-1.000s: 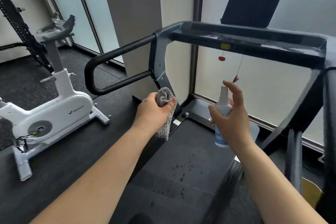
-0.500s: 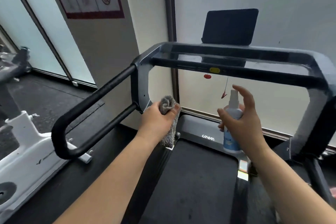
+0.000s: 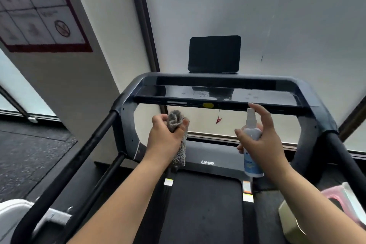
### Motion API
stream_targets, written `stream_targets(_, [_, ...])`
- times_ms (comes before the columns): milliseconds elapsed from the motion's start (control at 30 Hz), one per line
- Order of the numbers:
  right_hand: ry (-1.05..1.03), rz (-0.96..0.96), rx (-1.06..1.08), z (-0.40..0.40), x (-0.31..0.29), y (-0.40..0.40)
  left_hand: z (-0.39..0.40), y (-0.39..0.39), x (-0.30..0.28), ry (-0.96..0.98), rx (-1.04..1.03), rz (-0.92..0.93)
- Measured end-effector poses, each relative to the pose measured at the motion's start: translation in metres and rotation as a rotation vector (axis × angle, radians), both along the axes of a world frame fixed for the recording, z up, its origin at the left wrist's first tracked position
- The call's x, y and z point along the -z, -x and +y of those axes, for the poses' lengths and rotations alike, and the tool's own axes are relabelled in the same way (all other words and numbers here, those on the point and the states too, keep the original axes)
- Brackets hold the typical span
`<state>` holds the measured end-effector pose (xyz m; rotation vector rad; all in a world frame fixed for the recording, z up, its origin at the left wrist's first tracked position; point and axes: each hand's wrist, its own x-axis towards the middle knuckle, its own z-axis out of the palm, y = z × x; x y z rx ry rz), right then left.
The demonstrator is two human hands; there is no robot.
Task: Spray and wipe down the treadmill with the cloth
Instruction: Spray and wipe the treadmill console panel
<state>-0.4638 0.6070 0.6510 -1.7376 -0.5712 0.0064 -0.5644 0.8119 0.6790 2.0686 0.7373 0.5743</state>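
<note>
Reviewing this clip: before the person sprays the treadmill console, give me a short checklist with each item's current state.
1. Spray bottle held in right hand: ok.
2. Index finger above the nozzle top: ok.
3. Nozzle aimed at the console tray: cannot tell, the opening is not visible.
4. Cloth ready in left hand: ok, bunched in the grip.
5. Tray already wet: ok, droplets show near its middle.
6. Tablet out of the spray path: cannot tell.

Head-worn view down over treadmill
</note>
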Motion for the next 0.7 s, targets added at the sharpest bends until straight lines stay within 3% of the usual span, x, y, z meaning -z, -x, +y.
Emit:
stream_targets(333, [0.053, 0.085, 0.012, 0.037, -0.001, -0.102, 0.045, -0.112, -0.002, -0.022, -0.006, 0.059])
stream_targets(700, [0.163, 0.141, -0.015, 0.106, 0.012, -0.187, 0.115, -0.180, -0.002, -0.036, -0.090, 0.096])
